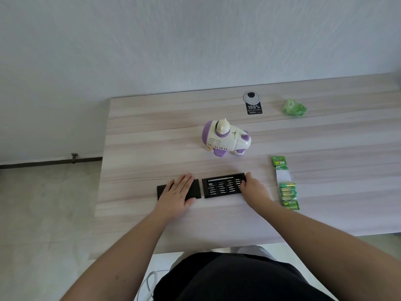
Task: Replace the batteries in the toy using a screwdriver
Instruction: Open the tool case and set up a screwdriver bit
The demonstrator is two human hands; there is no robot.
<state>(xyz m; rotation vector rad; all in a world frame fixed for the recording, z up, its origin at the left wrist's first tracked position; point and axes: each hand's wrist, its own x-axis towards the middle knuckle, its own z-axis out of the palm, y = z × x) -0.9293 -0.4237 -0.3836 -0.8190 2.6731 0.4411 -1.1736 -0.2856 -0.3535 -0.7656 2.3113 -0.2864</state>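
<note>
1. Hands first: our left hand [179, 191] lies flat with straight fingers on the black sleeve [193, 189] of the screwdriver kit, pinning it to the table [152, 135]; we judge it is there to hold the cover still.
2. Our right hand [251, 187] curls its fingers over the right end of the bit tray [222, 185], gripping it, likely to draw the tray clear of the sleeve.
3. Tray and sleeve sit end to end, just apart, long axes running left to right along the near table edge.
4. We see the toy [225, 137] standing beyond the tray, well apart from both hands, untouched; its long axis runs left to right, the purple dome end to the left.
5. Fresh batteries [289, 195] lie in their pack to the right of the tray, the strip running away from us.
</note>
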